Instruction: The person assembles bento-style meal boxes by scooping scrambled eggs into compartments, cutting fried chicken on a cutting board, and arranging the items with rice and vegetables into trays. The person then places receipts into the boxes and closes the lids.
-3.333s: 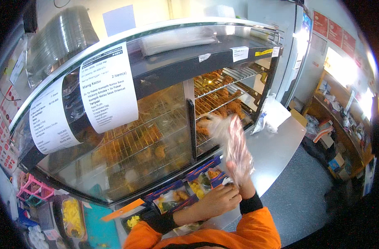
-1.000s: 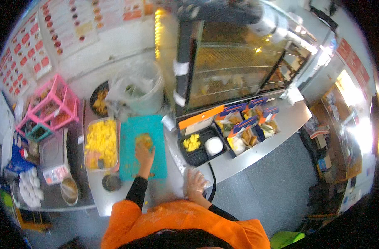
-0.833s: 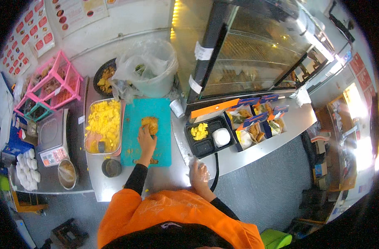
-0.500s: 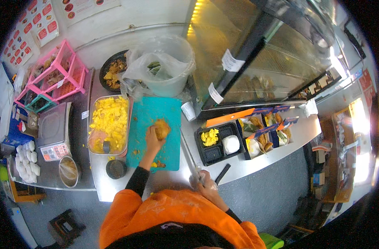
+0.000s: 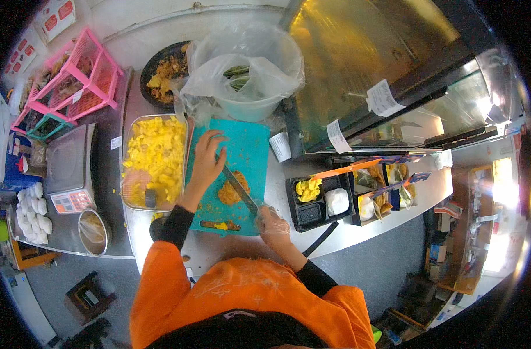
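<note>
On a teal cutting board (image 5: 257,145) lies a brown, crumb-coated cutlet (image 5: 226,193). A knife (image 5: 240,190) crosses it at a slant. My right hand (image 5: 271,223), in a clear plastic glove, is closed around its handle end. My left hand (image 5: 206,164), bare, has its fingers stretched out over the board, with the thumb beside the knife's tip; whether it touches the blade I cannot tell. Near the board's front edge is a brown strip (image 5: 233,225) with yellow bits. Crumbs are scattered around.
Left of the board stands a tray of yellow scrambled egg (image 5: 154,150). A clear bucket (image 5: 289,70) and a black pan (image 5: 146,87) stand behind. To the right are a black meal box (image 5: 312,218) with egg and rice, filled boxes (image 5: 387,195), and a glass cabinet (image 5: 358,70).
My left hand has let go of the cutlet and moved farther back, fingers extended. My right hand has brought the knife up and left, across the cutlet. The view has shifted slightly.
</note>
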### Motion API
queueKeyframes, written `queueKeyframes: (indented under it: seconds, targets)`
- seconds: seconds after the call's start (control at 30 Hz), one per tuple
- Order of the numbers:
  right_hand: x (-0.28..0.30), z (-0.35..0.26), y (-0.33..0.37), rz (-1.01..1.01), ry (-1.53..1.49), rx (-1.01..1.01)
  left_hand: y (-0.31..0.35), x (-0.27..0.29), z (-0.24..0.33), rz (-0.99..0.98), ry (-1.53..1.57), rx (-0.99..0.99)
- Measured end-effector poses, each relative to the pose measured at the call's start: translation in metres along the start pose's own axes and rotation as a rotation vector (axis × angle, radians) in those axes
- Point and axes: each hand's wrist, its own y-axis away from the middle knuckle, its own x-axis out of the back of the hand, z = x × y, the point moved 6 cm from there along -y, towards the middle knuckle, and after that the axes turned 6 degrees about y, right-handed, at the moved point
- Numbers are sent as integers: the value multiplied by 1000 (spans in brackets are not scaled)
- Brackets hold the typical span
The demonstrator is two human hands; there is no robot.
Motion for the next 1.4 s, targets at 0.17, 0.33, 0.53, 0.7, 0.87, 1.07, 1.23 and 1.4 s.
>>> queueKeyframes:
  seconds: [0.17,0.33,0.53,0.7,0.87,1.07,1.23,1.4]
  targets:
    - [-10,-7,0,-140,152,43,-16,-42,-11,-286,-58,-154]
    - [-29,-2,-14,-210,103,-44,1,-62,-47,-353,-119,-33]
    - [-37,-10,-40,-256,55,-198,-32,-67,-45,-295,-206,-148]
    - [-11,-1,-5,-233,93,-252,-35,-60,-12,-271,-60,-223]
    - [-28,5,-7,-138,64,-299,-27,-84,-20,-391,-55,-162]
    - [-33,-3,-34,-165,-58,-307,-46,-82,-30,-285,-138,-240]
    - [-1,0,-12,-197,80,-400,-49,-80,-10,-298,-20,-236]
    - [0,13,-5,-170,34,-381,-49,-103,-4,-351,86,-256]
